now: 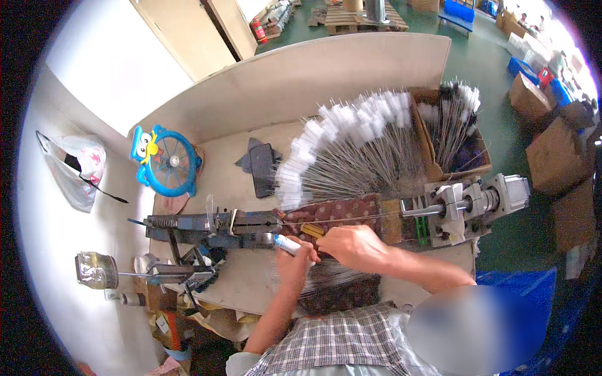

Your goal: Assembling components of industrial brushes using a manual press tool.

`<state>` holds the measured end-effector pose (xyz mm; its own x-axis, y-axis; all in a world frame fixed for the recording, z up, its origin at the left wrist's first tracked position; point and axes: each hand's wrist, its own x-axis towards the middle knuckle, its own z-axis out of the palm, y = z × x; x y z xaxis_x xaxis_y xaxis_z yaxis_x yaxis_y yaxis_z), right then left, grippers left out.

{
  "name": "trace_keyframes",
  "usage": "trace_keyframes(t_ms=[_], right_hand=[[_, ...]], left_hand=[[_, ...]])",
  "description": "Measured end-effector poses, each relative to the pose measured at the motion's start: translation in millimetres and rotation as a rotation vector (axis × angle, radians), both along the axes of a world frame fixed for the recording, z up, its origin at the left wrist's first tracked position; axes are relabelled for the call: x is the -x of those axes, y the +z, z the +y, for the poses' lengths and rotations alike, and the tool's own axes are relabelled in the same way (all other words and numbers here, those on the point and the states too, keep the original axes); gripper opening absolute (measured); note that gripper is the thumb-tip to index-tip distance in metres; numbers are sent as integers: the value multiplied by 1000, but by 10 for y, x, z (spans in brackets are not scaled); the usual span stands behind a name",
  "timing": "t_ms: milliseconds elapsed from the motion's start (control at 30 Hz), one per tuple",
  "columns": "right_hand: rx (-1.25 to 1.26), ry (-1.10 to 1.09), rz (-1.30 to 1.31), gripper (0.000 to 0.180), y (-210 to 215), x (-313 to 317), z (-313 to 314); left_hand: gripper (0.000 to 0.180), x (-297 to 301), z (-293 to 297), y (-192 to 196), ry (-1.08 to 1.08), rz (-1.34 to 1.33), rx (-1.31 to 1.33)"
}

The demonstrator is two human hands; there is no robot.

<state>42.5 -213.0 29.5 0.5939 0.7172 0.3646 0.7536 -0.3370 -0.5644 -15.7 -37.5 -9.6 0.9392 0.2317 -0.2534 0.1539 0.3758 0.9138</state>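
Note:
My left hand (293,263) is closed round a slim white cylinder with a blue end (286,244), which points up and to the left. Beside it my right hand (354,247) is bent at the wrist with its fingers curled together; what they pinch is hidden. A small yellow block (312,230) lies just past both hands. Thin wires (332,276) are spread below them at the bench's near edge. A thin metal rod (342,220) runs across just beyond the hands, between the clamp (257,224) on the left and the motor-driven spindle (461,203) on the right.
A large fan of white-headed wire brushes (357,138) covers the back of the bench, beside a cardboard box (426,125) of more brushes. A phone (261,169) and a blue fan (166,161) stand farther left. A lever mechanism (182,272) occupies the near left.

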Motion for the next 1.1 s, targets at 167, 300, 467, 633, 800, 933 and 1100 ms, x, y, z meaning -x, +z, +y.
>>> trace_keyframes(t_ms=[167,300,467,633,800,933,1100], right_hand=[[29,-317,-33,26,-466,-163,354],[150,-168,27,20,-333,-80,329],[164,-98,-28,23,-448,-157,199],[267,-72,38,23,-335,-134,262],[289,-18,-7,23,-298,-148,227],[344,-110,104,24,-262,-123,282],[372,-146,148,26,-300,-141,298]], left_hand=[[15,-53,95,259,-202,246,-893],[25,76,357,119,-183,170,-999],[34,554,1266,-320,327,195,-72],[34,1301,1835,-464,698,119,96],[28,1524,1979,-169,1174,77,-322],[29,1446,1939,-133,1128,23,-459],[40,1203,1594,-251,930,62,200]])
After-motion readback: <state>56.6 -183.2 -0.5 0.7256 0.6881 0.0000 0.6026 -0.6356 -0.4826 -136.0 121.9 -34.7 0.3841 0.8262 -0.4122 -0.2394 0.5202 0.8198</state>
